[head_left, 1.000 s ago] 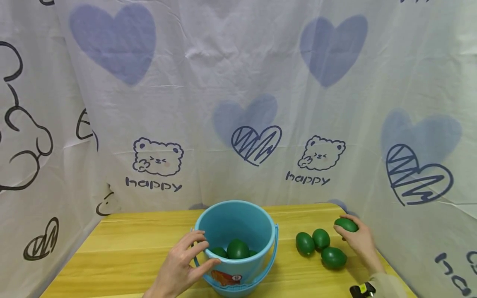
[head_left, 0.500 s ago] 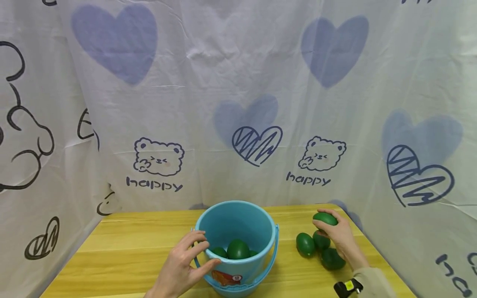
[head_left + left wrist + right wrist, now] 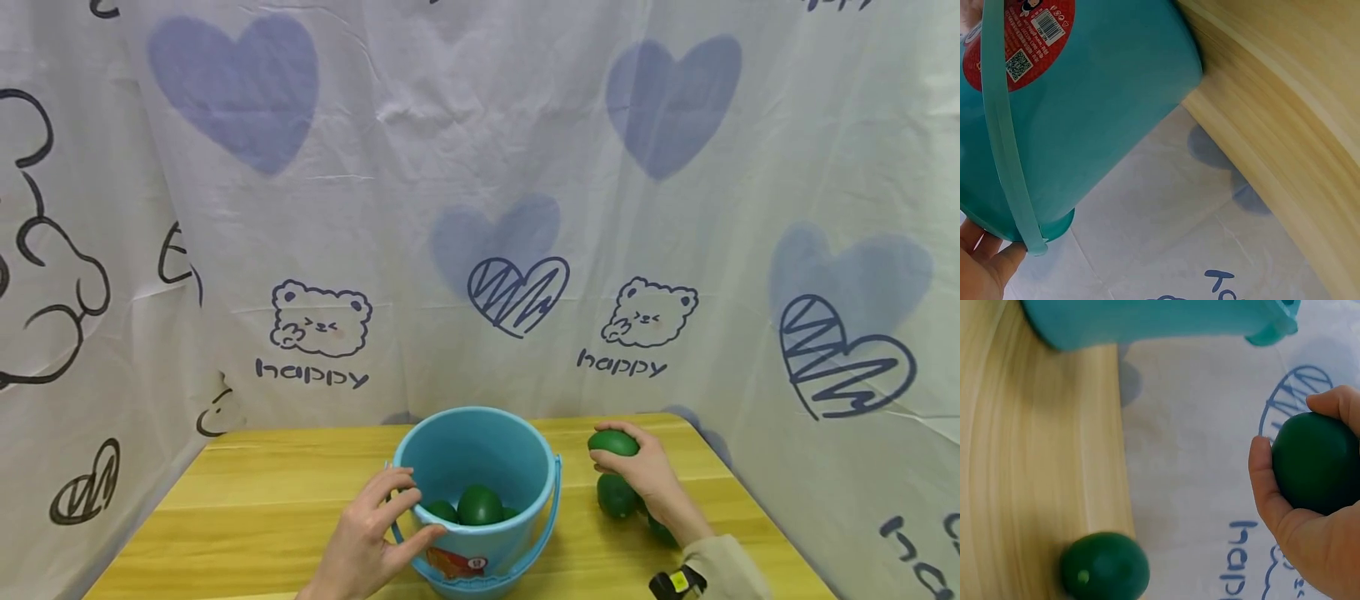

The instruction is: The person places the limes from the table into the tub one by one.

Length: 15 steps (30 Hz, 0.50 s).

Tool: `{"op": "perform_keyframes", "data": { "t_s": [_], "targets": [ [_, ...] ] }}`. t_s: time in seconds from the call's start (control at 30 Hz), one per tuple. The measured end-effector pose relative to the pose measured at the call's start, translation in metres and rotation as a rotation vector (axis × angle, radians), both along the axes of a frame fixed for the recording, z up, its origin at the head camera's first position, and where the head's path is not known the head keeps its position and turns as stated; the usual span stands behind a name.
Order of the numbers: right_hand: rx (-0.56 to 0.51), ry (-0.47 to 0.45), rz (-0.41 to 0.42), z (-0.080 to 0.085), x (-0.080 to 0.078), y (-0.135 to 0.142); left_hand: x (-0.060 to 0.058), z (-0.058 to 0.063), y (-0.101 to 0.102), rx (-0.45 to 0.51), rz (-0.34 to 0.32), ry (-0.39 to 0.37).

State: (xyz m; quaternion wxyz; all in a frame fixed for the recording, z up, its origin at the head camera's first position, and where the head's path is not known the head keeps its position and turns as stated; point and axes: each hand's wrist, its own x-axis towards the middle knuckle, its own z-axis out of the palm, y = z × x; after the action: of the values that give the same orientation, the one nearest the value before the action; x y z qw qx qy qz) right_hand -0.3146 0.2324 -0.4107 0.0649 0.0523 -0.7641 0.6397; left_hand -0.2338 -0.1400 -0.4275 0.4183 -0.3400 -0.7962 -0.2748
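A light-blue bucket (image 3: pixel 472 446) stands upright on the table, with several dark green avocado-like fruits (image 3: pixel 480 506) inside. My left hand (image 3: pixel 366 529) holds its rim at the near left, fingers and thumb spread around the edge. To the right of the bucket, my right hand (image 3: pixel 651 473) grips another green avocado-like fruit (image 3: pixel 613 442) between thumb and fingers, raised above the table. Below that hand lie more such fruits (image 3: pixel 617 497), partly hidden by the hand and wrist. In the right wrist view, one loose fruit (image 3: pixel 1105 567) shows a pale stem spot.
The bucket's handle (image 3: pixel 553 508) hangs down around its front. A red sticker (image 3: pixel 1029 37) is on the bucket's wall. The wood-grain table (image 3: pixel 292 483) ends at a white printed curtain (image 3: pixel 420 167) behind and at both sides.
My right hand has moved left toward the bucket, carrying the green avocado-like fruit over the others on the table. The left hand and the bucket have stayed in place.
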Motion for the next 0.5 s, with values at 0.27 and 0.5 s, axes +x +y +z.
{"op": "perform_keyframes", "data": {
  "t_s": [0.27,0.5],
  "targets": [
    [0.068,0.059,-0.004,0.013,0.005,-0.017,-0.001,-0.001,0.001,-0.010,0.005,0.010],
    [0.070,0.125,0.056,0.025,0.010,-0.030,0.000,-0.001,0.002,0.003,-0.009,0.022]
  ]
}}
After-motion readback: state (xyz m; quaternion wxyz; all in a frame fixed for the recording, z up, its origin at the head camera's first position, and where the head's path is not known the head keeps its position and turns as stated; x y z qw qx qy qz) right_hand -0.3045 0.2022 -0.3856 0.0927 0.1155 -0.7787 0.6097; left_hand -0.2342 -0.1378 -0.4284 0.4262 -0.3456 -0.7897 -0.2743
